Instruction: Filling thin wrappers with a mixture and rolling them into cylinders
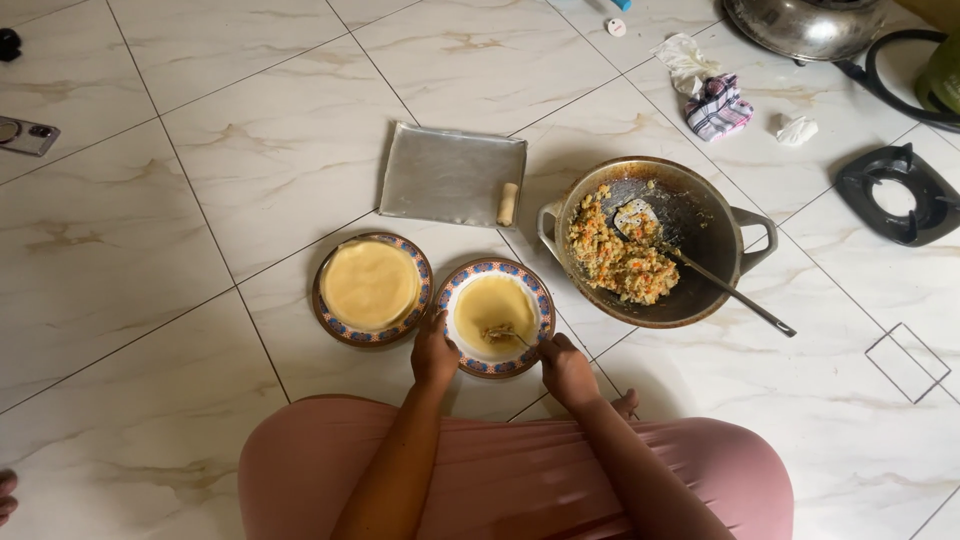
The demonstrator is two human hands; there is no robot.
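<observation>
Round patterned plate with pale yellow wrapper (494, 316) on marble floor. Left hand (433, 351) at its rim, fingers' state unclear; right hand (566, 367) pinches a thin utensil, its tip buried in filling (499, 333).

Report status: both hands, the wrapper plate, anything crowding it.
Left hand steadies wrapper plate. Right hand holds spoon in filling on wrapper. Stacked-wrapper plate touches left; wok right.
</observation>
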